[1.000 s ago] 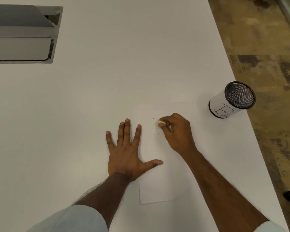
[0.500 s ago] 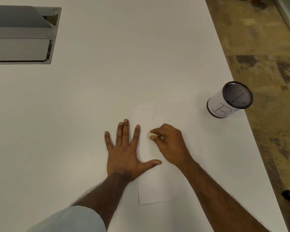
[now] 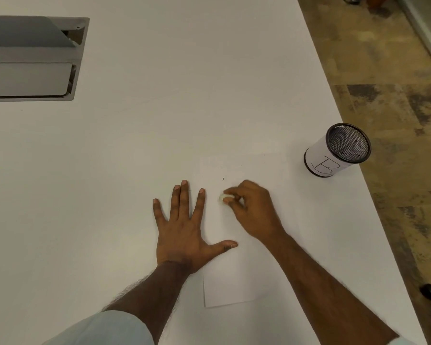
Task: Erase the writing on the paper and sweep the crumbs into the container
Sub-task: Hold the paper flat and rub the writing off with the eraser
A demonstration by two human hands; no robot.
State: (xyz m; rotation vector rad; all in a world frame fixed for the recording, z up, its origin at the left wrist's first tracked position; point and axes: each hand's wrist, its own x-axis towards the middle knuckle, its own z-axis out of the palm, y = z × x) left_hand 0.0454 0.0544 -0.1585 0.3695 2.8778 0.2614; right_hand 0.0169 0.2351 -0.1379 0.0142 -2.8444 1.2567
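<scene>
White worktop fills nearly the whole view, and nearest the camera a pale blue sleeve covers the upper part of the left forearm. Just beyond it a sheet of white paper lies flat on the worktop. Its near edge and near left corner are plain to see, while its far edges fade into the white surface. The left hand lies palm down with its fingers straight and spread. The thumb is stretched out to the right across the paper, and the palm and fingers lie along the sheet's left edge, pressing it flat and gripping nothing. To its right the right hand rests over the middle of the paper with its fingers curled. It pinches a small pale eraser between thumb and fingertips, and the eraser's tip is down at the sheet, pointing toward the left hand. The right hand is slightly blurred. A short dark pencil mark shows on the paper just beyond the eraser, and a few fainter specks lie farther up the sheet. Farther off to the right, near the worktop's edge and well apart from both hands, stands the container. It is an upright cylinder with a dark mesh interior, a dark rim and a white wrap bearing a drawn letter B. At the far left a grey hatch is set into the worktop with its flap raised. Mottled brown floor runs along the right side.
</scene>
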